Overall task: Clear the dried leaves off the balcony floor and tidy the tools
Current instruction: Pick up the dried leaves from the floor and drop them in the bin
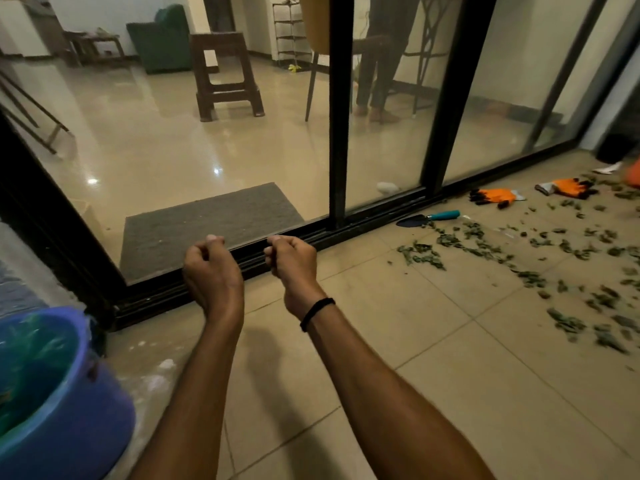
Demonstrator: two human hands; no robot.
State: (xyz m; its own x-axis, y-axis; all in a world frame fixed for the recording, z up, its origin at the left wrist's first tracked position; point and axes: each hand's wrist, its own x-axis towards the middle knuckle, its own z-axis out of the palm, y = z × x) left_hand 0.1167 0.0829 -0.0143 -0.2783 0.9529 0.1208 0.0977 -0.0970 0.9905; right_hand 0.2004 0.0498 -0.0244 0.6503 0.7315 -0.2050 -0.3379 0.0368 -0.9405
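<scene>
Both hands are held out over the near tiles, just short of the sliding-door track (346,230). The left hand (213,271) and the right hand (294,265) are clenched into loose fists, and nothing is seen to be gripped in either. A thin black wristband (317,313) is worn on the right wrist.

The dried leaves (519,258) are scattered over the right and far right of the balcony floor (415,341), well apart from the hands. They are small, curled and dull green, and they are judged to be brittle and very light. A hand trowel (429,218), with a dark pointed blade and a smooth teal handle, is laid just beside the track. Two orange work gloves (495,197), dark at the fingertips, are left flat on the floor farther right. A blue plastic bucket (104,410), round and glossy, is placed at the near left; what look like leaves are seen inside, though blurred.

Several risks are judged from here. If the leaves are swept or scooped roughly, they may be crushed into crumbs, which would be harder to gather from the matt beige tiles and their grout lines. Fragments may be pushed into the grooved track, where they would lodge. The bucket may be knocked by the left elbow, being close. The leaves may also be carried indoors past the ribbed grey doormat (207,223).
</scene>
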